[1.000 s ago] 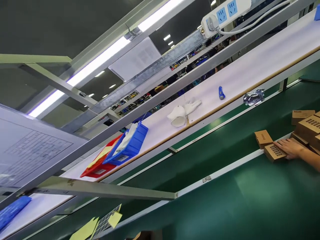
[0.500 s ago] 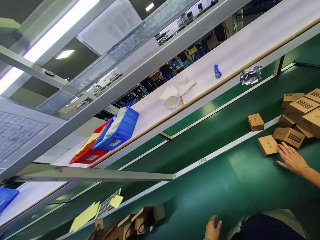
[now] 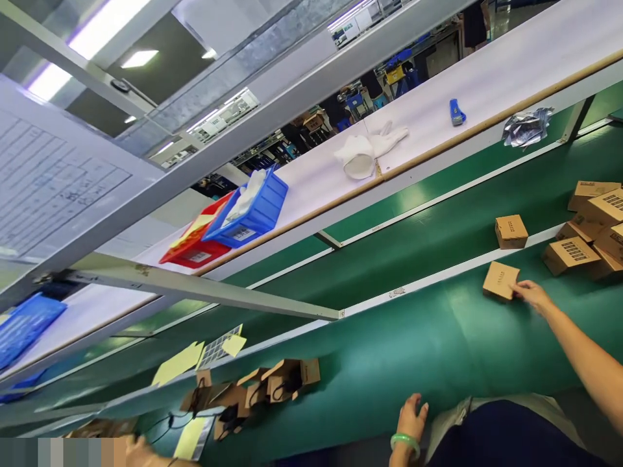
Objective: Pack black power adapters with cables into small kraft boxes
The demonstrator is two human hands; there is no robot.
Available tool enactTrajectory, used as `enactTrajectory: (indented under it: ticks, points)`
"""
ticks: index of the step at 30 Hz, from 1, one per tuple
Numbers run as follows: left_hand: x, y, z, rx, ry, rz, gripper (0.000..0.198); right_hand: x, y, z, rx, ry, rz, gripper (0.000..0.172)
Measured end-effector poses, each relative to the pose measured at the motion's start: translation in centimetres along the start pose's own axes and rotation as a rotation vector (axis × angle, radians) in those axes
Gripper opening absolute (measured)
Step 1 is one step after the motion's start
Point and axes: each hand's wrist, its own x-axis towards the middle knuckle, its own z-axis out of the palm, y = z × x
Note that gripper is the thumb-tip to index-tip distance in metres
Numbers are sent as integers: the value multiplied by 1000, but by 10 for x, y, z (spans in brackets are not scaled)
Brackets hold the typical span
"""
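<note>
My right hand (image 3: 533, 296) is closed on the near right corner of a small brown cardboard box (image 3: 500, 280), thumb and fingers pinching it above the green work surface (image 3: 413, 350). My left hand (image 3: 413, 416), with a pale green bangle on the wrist, is at the table's near edge. Its thumb and fingers are apart, and it holds nothing. Just behind the held box stands another small closed box (image 3: 511, 231). To its right, a box with a barcode-like label (image 3: 572, 255) leans by a pile of similar boxes (image 3: 608, 206).
Several opened cartons with black cables (image 3: 287, 379) stand at the lower left, near yellow sheets (image 3: 178, 364). A co-worker's hand (image 3: 141, 451) shows at the bottom left. On the white shelf (image 3: 428, 139) are blue and red bins (image 3: 260, 204), a white glove (image 3: 360, 155) and a blue tool (image 3: 456, 113).
My right hand has gone from touching the box beside the pile to gripping it, drawing it left, away from the labelled box. The view has shifted, showing more cartons and a co-worker's hand.
</note>
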Motion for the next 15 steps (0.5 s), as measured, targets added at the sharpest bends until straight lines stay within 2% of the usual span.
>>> enactTrajectory:
  ticks: [3,8,12,15]
  points:
    - [-3,9,9,13,-8,33,38,-20,-9,53,107,-224,76,32]
    - [-7,26,13,-8,-1,84,41,-48,-23,127,148,-528,145,40]
    - [-3,49,3,-179,23,96,38,-68,-19,159,182,-626,122,38]
    - [10,73,-5,-487,40,58,31,-88,3,164,187,-631,88,34]
